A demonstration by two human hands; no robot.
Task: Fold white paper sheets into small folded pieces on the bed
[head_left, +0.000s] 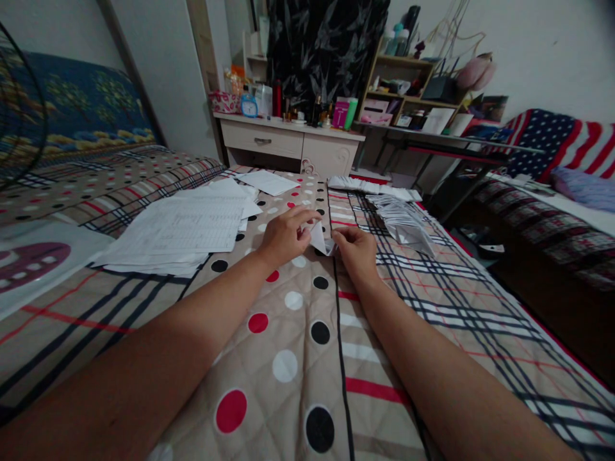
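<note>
A small folded piece of paper (319, 238) is held between my two hands, just above the patterned bedspread (288, 307). My left hand (287, 235) pinches its left side between thumb and fingers. On the opposite side, my right hand (356, 248) grips the other end with thumb and forefinger. Left of my hands lies a pile of printed paper sheets (192, 221), with more loose sheets (269, 182) behind it. To the right rest a stack of folded paper pieces (401, 221) and a long strip of folded paper (369, 187).
A white plastic bag (81, 240) with a purple print lies at the left edge. Beyond the bed stands a white dresser (283, 142) crowded with bottles and boxes. A shelf unit (398, 96) stands on a desk at the right. A wire-ringed object (43, 115) borders the far left.
</note>
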